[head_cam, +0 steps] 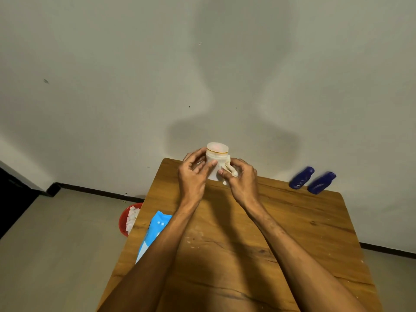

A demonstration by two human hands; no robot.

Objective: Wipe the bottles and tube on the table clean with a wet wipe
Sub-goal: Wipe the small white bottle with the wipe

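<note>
Wooden bench [292,221] set against a pale wall [112,86], seen from the head view. At the bench's far edge, a white bottle [212,175] with a translucent cap [217,150] stood upright between the two hands. Whether its base touched the bench could not be told.

The left hand [193,174] gripped the bottle from the left. Its fingers [208,165] were curled round the body just under the cap. The right hand [243,181] held a white wet wipe [233,172] against the bottle's right side. Its fingers [225,173] were bent and pinched the bunched wipe, and part of the wipe lay over the bottle's shoulder. The fingertips of the two hands nearly met across the front of the bottle.

Well to the right of the right hand's fingers, one blue bottle [301,178] and a second blue bottle [321,183] stood just beside each other at the bench's far right corner. Both appeared tilted in the wide-angle view.

Nearer than the left hand's fingers and to their left, a light blue wipe packet [155,230] lay on the bench's left edge, partly hidden by the left forearm. Farther left, on the grey floor [56,244], stood a red bin [123,221] holding white crumpled wads [131,218]. Both forearms reached in from the bottom of the view over the bench.
</note>
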